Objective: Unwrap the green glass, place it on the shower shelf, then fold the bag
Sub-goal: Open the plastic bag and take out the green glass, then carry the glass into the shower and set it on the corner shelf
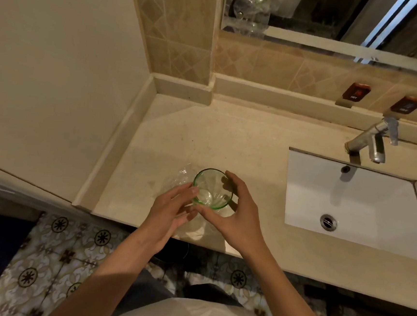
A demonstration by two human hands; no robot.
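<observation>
A green glass [212,187] is held upright above the front of the beige counter [204,137], its open mouth facing me. My right hand [233,210] grips it from the right, fingers curled round the far rim and thumb below. My left hand [172,210] is on its left side and pinches the clear plastic bag [183,178], which is crumpled around and under the glass. The lower part of the bag is hidden behind my hands.
A white sink basin [349,203] with a chrome tap [370,144] is set in the counter to the right. A mirror [340,18] hangs above the tiled backsplash. A cream wall [54,68] stands on the left. Patterned floor tiles [50,257] lie below.
</observation>
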